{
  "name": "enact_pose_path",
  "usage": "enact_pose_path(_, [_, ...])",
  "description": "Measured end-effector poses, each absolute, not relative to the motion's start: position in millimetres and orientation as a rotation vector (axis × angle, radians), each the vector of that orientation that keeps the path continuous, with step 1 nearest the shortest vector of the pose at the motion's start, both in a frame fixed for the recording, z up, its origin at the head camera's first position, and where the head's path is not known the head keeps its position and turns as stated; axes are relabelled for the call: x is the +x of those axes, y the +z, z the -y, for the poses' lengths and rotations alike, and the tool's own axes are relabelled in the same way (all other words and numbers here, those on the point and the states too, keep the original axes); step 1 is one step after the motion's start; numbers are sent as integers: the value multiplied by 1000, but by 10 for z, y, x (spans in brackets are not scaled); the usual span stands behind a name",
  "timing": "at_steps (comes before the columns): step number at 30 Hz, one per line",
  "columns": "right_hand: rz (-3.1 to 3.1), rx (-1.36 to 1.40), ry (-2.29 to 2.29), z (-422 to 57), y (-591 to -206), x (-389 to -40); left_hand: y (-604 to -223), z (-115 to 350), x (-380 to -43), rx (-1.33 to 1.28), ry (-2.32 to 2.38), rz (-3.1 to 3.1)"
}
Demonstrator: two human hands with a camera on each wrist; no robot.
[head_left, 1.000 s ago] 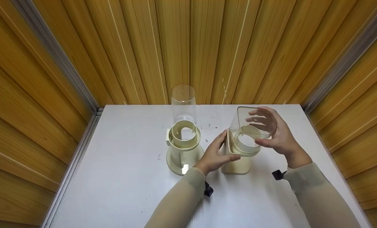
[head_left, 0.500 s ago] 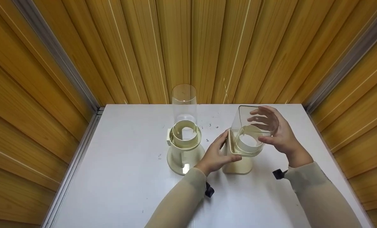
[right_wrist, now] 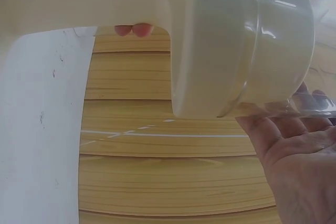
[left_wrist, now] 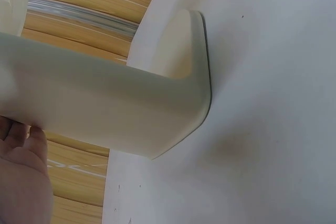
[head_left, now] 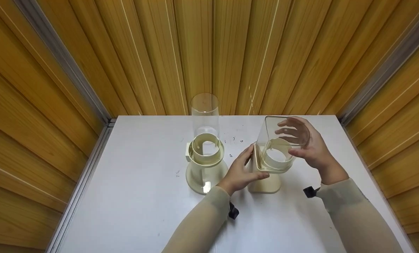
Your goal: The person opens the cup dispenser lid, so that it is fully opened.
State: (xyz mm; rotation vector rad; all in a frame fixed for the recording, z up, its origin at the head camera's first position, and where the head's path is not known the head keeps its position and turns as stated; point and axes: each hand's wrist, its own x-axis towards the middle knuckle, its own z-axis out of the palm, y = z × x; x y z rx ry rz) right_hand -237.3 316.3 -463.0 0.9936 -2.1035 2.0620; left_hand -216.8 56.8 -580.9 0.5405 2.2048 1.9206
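Observation:
In the head view my left hand (head_left: 241, 173) grips the back post of a cream plastic stand (head_left: 265, 184), thumb along the front of its ring-shaped holder. The stand stands upright on its flat foot; the left wrist view shows its L-shaped post (left_wrist: 105, 98) and some of my fingers behind it. Above the holder rises a clear, open-topped sleeve (head_left: 270, 128), flat on one side and rounded on the other. My right hand (head_left: 313, 149) curls around the rounded side, its fingers seen through the clear wall. The right wrist view shows the sleeve's lower end around the cream collar (right_wrist: 281, 40).
To the left, a second cream stand (head_left: 204, 168) with a round foot and ring holder stands on the white table (head_left: 132, 175). A clear round tube (head_left: 205, 121) shows directly behind its ring. Wood-patterned panels (head_left: 227, 52) enclose the back and sides.
My right hand and the clear sleeve have shifted very slightly up in the head view. The left hand keeps its hold on the stand, and the second stand has not moved.

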Motion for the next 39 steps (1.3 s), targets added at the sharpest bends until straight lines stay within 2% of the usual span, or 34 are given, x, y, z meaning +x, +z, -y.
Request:
enact_pose_path(22, [1885, 1196, 2065, -3150, -4606, -2372, -5830, -601, -2163, 512, 1898, -2234])
enact_pose_path(39, [1714, 1166, 2230, -3182, -4408, -2449, -5836, -574, -2189, 537, 1914, -2229])
